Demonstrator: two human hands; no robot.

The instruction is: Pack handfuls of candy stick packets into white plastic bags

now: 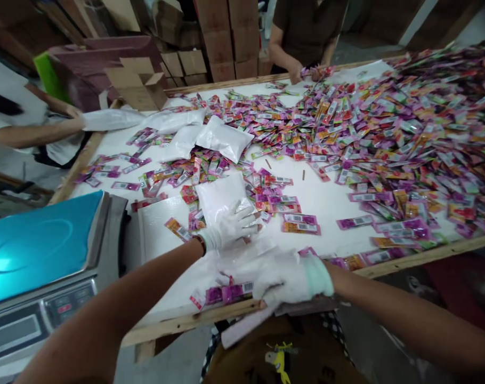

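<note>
My left hand (pixel 231 228), in a white knit glove, lies with its fingers stretched out on the near edge of a filled white plastic bag (pixel 216 194). My right hand (pixel 284 278), gloved too, is curled near the table's front edge. A narrow white strip (pixel 244 329) sticks out from under its fingers, hanging over the edge. Between my hands lies blurred translucent plastic (pixel 242 258); whether my right hand also grips it I cannot tell. Small purple packets (pixel 230 293) lie just left of my right hand.
A scale with a blue top (pixel 42 240) stands at left. Loose packets (pixel 406 138) heap up at right. Filled white bags (pixel 224 138) lie mid-table. One person's hand (pixel 296 72) is at packets across the table; another person's arm (pixel 38 133) reaches a white bag at left.
</note>
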